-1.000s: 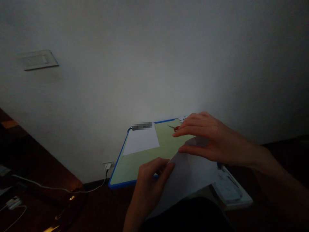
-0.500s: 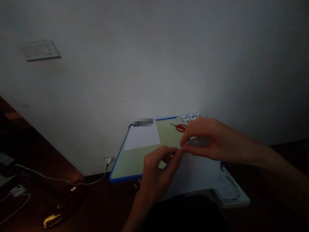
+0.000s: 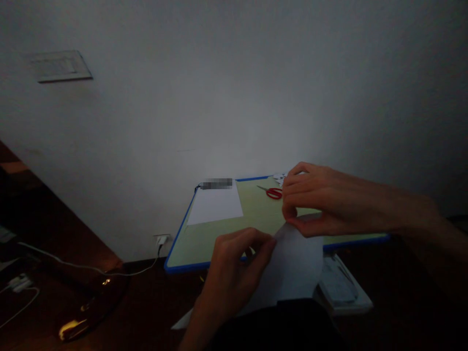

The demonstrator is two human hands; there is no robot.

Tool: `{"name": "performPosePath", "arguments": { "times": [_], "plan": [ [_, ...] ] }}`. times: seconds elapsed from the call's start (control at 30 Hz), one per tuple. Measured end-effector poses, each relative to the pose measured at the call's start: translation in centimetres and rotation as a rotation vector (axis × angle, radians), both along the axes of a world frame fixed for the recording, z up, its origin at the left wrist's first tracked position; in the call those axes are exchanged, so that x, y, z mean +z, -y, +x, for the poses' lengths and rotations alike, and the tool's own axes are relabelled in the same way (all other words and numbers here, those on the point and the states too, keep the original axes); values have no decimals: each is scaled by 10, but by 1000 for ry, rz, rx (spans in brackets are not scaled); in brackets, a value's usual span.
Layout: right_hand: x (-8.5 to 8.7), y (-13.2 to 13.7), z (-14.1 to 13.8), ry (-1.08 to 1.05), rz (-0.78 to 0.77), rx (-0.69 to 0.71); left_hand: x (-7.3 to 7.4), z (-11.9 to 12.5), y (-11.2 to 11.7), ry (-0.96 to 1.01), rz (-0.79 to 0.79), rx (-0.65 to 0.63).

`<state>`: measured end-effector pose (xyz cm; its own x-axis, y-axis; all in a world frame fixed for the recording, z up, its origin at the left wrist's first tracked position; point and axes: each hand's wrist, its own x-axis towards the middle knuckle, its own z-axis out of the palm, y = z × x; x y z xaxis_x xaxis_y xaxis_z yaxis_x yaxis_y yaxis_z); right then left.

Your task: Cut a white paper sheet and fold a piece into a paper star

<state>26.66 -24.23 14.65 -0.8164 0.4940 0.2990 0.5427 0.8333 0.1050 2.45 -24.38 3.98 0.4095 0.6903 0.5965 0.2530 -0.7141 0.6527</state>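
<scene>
A white sheet of paper (image 3: 296, 261) hangs between my two hands, in front of the table's near edge. My left hand (image 3: 243, 261) pinches its upper left edge between thumb and fingertips. Farther right and slightly higher, my right hand (image 3: 310, 200) pinches the top of the same sheet. The lower part of the paper reaches down to dark clothing, and a corner shows left of my left forearm. Just beyond my right hand lie red-handled scissors (image 3: 274, 193), their blades pointing left.
Another white sheet (image 3: 215, 207) lies on the pale green, blue-edged table (image 3: 190, 251). White paper pieces (image 3: 280, 179) sit at the back, partly behind my right hand. A white box-like object (image 3: 341, 282) is below the table's right side. A plugged-in cable (image 3: 160, 246) runs left from the wall socket.
My right hand has moved right and up, away from my left hand, still pinching the paper. More of the sheet now shows between them, and its position has shifted.
</scene>
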Motion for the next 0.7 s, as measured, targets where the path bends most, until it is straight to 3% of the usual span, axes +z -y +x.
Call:
{"name": "performPosePath", "arguments": {
  "times": [0.13,0.2,0.4,0.7],
  "plan": [
    [7,-6,15,-207,82,-112,-3,-7,0,48,-59,45],
    [1,-5,11,-296,10,-115,-7,-6,-2,79,-92,50],
    [-29,2,-17,-117,-138,-69,-13,5,-3,120,-133,41],
    [-35,8,-23,-67,-47,-51,-9,11,4,109,35,120]
  ]
}}
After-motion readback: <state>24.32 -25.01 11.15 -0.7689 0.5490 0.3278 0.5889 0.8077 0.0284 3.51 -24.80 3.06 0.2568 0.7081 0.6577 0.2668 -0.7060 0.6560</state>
